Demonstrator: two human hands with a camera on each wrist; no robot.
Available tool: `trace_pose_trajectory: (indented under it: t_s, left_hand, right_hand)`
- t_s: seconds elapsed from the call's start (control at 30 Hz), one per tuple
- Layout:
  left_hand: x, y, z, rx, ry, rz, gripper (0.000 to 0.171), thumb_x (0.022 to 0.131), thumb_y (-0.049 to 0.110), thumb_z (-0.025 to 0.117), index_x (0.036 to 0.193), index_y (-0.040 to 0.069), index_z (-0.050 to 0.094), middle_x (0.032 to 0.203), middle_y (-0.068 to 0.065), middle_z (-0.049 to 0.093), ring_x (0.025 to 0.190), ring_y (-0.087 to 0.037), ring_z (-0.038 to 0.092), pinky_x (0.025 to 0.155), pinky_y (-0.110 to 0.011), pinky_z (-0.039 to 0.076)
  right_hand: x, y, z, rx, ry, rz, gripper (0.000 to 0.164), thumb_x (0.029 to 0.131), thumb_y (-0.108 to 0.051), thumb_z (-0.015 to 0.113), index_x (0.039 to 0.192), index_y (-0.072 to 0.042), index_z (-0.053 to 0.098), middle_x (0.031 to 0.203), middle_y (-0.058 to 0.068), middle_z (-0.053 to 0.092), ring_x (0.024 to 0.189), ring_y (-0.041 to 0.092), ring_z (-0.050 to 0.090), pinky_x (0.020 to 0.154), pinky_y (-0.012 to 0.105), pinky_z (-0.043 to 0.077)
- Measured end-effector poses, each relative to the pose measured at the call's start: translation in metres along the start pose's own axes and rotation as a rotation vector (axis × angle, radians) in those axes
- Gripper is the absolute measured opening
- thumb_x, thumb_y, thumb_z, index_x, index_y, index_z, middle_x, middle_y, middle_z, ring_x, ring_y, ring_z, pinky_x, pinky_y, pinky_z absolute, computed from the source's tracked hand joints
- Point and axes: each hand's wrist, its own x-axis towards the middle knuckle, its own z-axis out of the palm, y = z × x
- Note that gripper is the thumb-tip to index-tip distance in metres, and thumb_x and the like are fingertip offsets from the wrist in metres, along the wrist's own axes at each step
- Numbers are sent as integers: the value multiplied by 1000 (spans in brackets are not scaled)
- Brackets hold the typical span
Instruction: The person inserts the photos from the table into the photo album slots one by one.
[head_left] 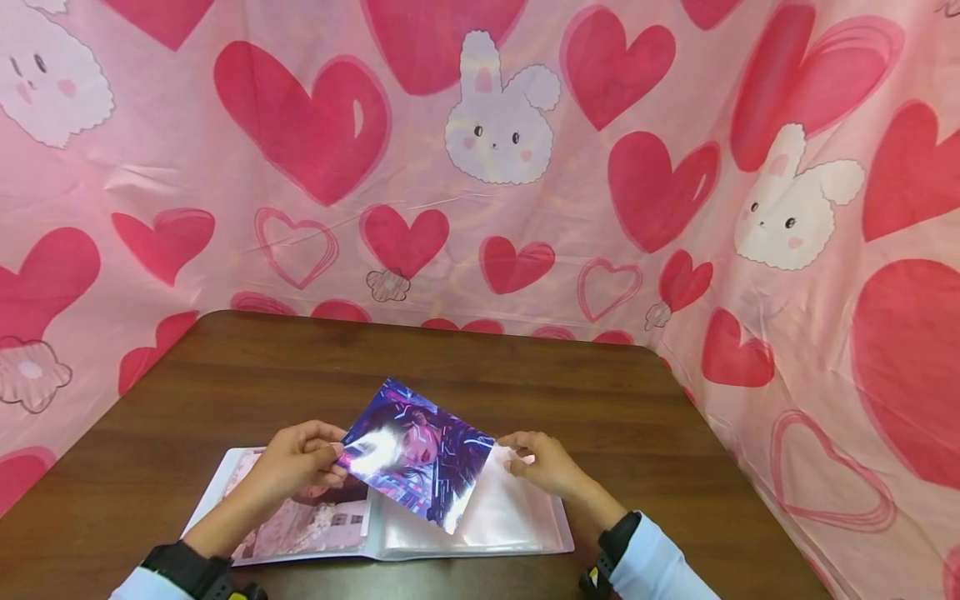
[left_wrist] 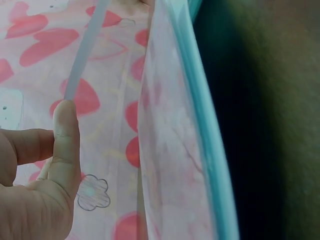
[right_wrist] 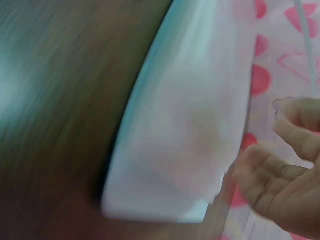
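Observation:
My left hand (head_left: 303, 458) pinches a glossy purple and blue picture print (head_left: 420, 454) by its left corner, between thumb and fingers. The print is tilted above an open photo album (head_left: 566, 525) and shows from the edge as a thin strip (left_wrist: 85, 50) in the left wrist view. At the print's right corner is my right hand (head_left: 551, 465), fingertips right at the corner, thumb and fingers apart and loosely bent. A pink picture (head_left: 300, 529) fills the album's left page, partly hidden by my left hand and forearm. The right page is a pale, shiny plastic sleeve (head_left: 517, 508).
The album lies near the front edge of a dark brown wooden table (head_left: 637, 417). Behind and to the right hangs a pink cloth (head_left: 420, 175) with hearts and rabbits. Both wrists carry black straps (head_left: 622, 533).

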Motion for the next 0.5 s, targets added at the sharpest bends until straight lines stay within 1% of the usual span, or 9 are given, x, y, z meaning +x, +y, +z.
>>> trace_pose_trajectory:
  t_s: [0.07, 0.13, 0.23, 0.3, 0.5]
  left_hand:
    - [-2, -1, -2, -4, 3, -6, 31, 93, 2, 52, 114, -18, 44, 77, -20, 63, 67, -31, 65, 57, -36, 53]
    - [-3, -3, -4, -13, 7, -8, 32, 92, 2, 52, 115, -19, 43, 77, -21, 64, 67, -29, 65, 58, -35, 53]
    - [-4, -4, -5, -27, 16, -17, 32, 92, 1, 52, 115, -19, 42, 78, -21, 64, 67, -28, 66, 60, -35, 53]
    - [-4, -5, -6, -36, 21, -22, 32, 91, 0, 51, 115, -20, 42, 78, -22, 64, 67, -27, 66, 61, -35, 54]
    - [-5, -7, -7, -48, 36, -31, 32, 92, 0, 49, 116, -20, 41, 80, -22, 65, 69, -28, 66, 61, -36, 54]
  right_hand:
    - [-4, 5, -1, -126, -53, -15, 37, 79, -8, 71, 113, 3, 63, 109, 20, 61, 101, 38, 54, 85, 50, 42]
    - [-8, 9, -1, -193, -106, -3, 47, 75, -15, 76, 117, 1, 61, 118, 24, 55, 110, 42, 48, 90, 56, 36]
    - [-11, 12, 0, -225, -159, 34, 58, 72, -22, 79, 122, 1, 59, 126, 31, 46, 118, 47, 39, 94, 60, 29]
    - [-13, 12, 0, -225, -168, 58, 61, 73, -23, 79, 125, 0, 57, 130, 33, 42, 121, 49, 35, 95, 62, 27]
    - [-13, 11, 1, -254, -155, 68, 62, 73, -23, 78, 127, -1, 56, 129, 32, 44, 122, 47, 35, 95, 61, 27]
